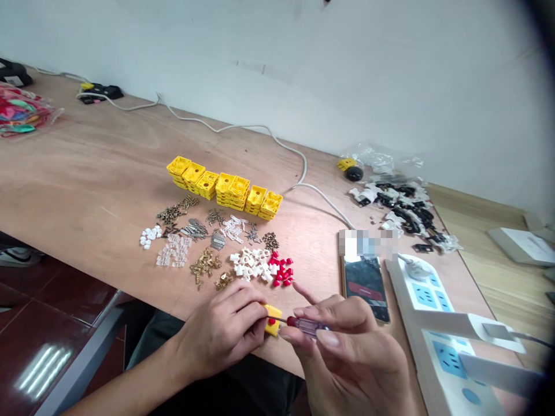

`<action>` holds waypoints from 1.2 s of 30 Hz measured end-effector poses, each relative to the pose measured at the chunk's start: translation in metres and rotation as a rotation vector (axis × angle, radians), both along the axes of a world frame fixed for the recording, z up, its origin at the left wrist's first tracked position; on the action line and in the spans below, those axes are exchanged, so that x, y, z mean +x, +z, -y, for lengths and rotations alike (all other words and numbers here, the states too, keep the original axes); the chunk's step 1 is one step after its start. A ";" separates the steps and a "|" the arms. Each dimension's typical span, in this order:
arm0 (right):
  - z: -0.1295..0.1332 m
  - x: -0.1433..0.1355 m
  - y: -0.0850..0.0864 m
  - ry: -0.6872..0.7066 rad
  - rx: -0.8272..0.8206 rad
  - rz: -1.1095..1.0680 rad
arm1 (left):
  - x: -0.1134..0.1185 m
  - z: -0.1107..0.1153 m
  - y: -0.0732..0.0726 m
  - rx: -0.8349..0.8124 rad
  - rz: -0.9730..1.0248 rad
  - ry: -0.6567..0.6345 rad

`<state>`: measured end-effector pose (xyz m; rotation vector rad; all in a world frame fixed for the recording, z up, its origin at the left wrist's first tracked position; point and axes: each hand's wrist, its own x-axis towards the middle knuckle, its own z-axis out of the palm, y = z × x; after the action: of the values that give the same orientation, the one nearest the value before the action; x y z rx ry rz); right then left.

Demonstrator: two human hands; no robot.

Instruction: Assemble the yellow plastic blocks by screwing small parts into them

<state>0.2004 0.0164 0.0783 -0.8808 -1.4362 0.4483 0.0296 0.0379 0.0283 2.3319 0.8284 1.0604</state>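
Near the table's front edge, my left hand (225,326) is closed on a small yellow plastic housing (274,331). A red button (272,322) shows on that housing. My right hand (359,346) grips a small screwdriver (309,327) with a clear purplish handle and a red collar, its forefinger and thumb around the handle. The thin shaft points left toward my left fingers, across the housing; its tip is hidden. Just beyond lie white plastic pieces (251,264), red buttons (282,270) and brass parts (203,266).
Stacked yellow housings (232,190) stand in a row behind piles of screws (171,212), metal strips (195,229) and clear pieces (173,252). Rightward are a phone (364,280), a white power strip (427,312) and black-and-white parts (405,211). A cable (299,156) runs along the back.
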 end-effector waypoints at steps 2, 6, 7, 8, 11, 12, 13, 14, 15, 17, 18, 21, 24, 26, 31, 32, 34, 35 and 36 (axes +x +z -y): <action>0.001 0.002 -0.002 0.026 -0.008 -0.002 | 0.000 0.000 0.000 -0.001 -0.002 0.000; 0.005 0.007 -0.004 0.231 -0.097 0.063 | 0.000 0.001 -0.001 -0.018 0.002 -0.008; 0.006 0.006 -0.005 0.284 -0.100 0.091 | 0.000 0.002 -0.001 -0.023 0.005 -0.016; 0.007 0.005 -0.006 0.324 -0.087 0.116 | -0.001 0.002 -0.002 -0.028 0.007 -0.022; 0.006 -0.002 -0.006 0.330 -0.016 0.130 | -0.002 0.002 -0.004 -0.022 0.002 -0.024; 0.005 -0.004 -0.006 0.295 -0.016 0.109 | -0.002 0.002 -0.004 -0.020 0.003 -0.022; 0.005 -0.005 -0.006 0.246 -0.028 0.084 | -0.002 0.002 -0.004 -0.021 0.008 -0.022; 0.004 -0.005 -0.006 0.196 -0.040 0.058 | -0.002 0.002 -0.004 -0.026 0.009 -0.023; 0.004 -0.005 -0.006 0.150 -0.050 0.038 | -0.001 0.001 -0.003 -0.032 0.009 -0.025; 0.005 -0.003 -0.006 0.089 -0.056 0.011 | -0.001 0.000 -0.002 -0.045 0.001 -0.030; 0.005 -0.002 -0.006 0.087 -0.056 0.005 | -0.001 0.000 -0.001 -0.048 -0.003 -0.031; 0.006 0.002 -0.006 0.176 -0.077 0.044 | -0.001 0.000 0.001 -0.043 0.010 -0.033; 0.005 0.005 -0.005 0.262 -0.116 0.135 | -0.001 0.000 0.003 -0.040 0.040 -0.037; 0.004 0.005 -0.004 0.278 -0.118 0.166 | -0.001 0.000 0.003 -0.045 0.046 -0.035; 0.002 0.000 -0.002 0.121 -0.043 0.100 | -0.001 0.001 0.000 -0.028 0.012 -0.020; 0.002 -0.001 -0.002 0.076 -0.040 0.074 | -0.001 0.001 0.000 -0.026 0.007 -0.019; 0.002 0.000 -0.003 0.028 -0.042 0.055 | -0.001 0.001 0.000 -0.020 0.003 -0.015; 0.002 0.001 -0.003 0.033 -0.047 0.065 | -0.001 0.001 0.000 -0.018 0.004 -0.013; 0.003 0.003 -0.004 0.060 -0.055 0.082 | 0.000 0.001 0.000 -0.017 0.005 -0.010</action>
<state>0.2035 0.0135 0.0743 -0.9109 -1.5349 0.5032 0.0291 0.0364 0.0287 2.3158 0.8195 1.0503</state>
